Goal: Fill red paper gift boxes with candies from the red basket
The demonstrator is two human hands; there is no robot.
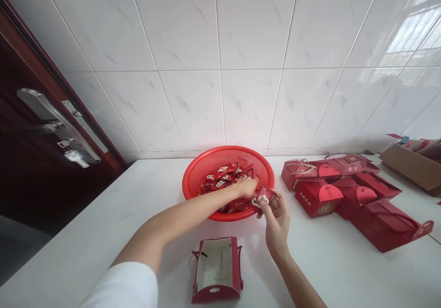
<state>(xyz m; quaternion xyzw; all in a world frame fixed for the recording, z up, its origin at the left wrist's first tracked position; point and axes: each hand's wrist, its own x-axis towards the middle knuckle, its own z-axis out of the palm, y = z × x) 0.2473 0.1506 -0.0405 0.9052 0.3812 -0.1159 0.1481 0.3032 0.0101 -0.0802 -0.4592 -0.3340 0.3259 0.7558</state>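
A round red plastic basket [193, 176] on the white table holds a pile of red wrapped snack packets [220, 179]. My left hand [247, 187] reaches into its right side, fingers curled down among the packets; what they grip, if anything, is hidden. Over the basket's right rim, my right hand [278, 218] pinches a red snack packet [262, 198] with white and dark lettering between thumb and fingers. Nearer to me, below the basket, stands an open dark red gift box [216, 293], its pale inside showing and cord handles at both sides.
Several closed red gift boxes [319, 198] stand grouped at the right of the table [138, 198]. Farther right is a brown cardboard box [411, 165] with things in it. A tiled wall [189, 106] runs behind; a dark wooden door [20, 161] with keys stands at the left.
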